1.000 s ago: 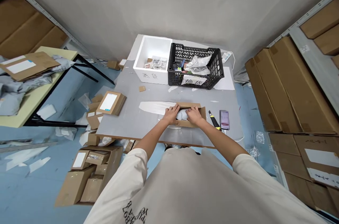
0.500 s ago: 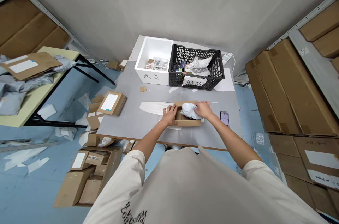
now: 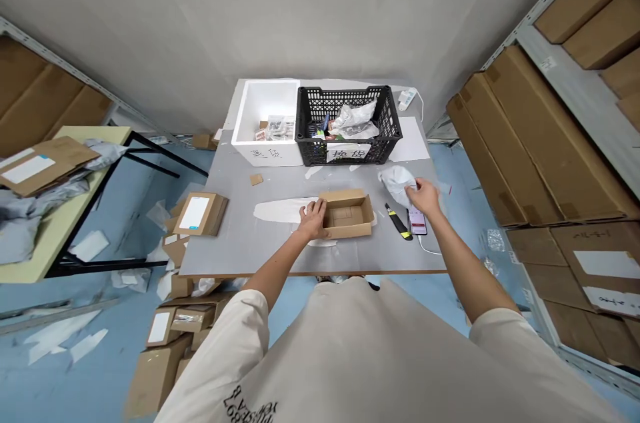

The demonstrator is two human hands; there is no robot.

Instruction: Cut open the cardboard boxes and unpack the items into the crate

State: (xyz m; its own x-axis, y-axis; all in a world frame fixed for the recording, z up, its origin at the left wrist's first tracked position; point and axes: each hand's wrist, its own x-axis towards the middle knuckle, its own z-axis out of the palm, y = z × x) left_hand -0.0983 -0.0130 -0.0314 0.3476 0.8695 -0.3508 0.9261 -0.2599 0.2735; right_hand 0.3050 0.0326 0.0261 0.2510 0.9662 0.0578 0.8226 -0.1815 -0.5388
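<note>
Cardboard box (image 3: 349, 231) stands with its top open on the grey table (image 3: 280, 250), its inside bottom in view; the left hand (image 3: 313, 218) is on the box's left end, fingers bent over the edge, though whether they pinch the wall I cannot tell; the right hand (image 3: 424, 196) is closed on a white plastic bag (image 3: 397, 183), gripping it by its right side, to the right of the box and a little farther back; whether the bag touches the table I cannot tell. To the right of the box lies a black and yellow knife (image 3: 399, 222), slanting; just beyond it on the same side is a phone (image 3: 418, 223) with its screen lit, its top end hidden, and a white cable (image 3: 427, 249) runs from its near end; to the left of the box a strip of white paper (image 3: 280, 210) lies flat, and well left of the box, near the table's edge, sits a taped parcel (image 3: 203, 213) with a white label; behind the box stand a black crate (image 3: 311, 155) holding plastic bags and, left of that, a white foam box (image 3: 267, 155) holding small packs.
</note>
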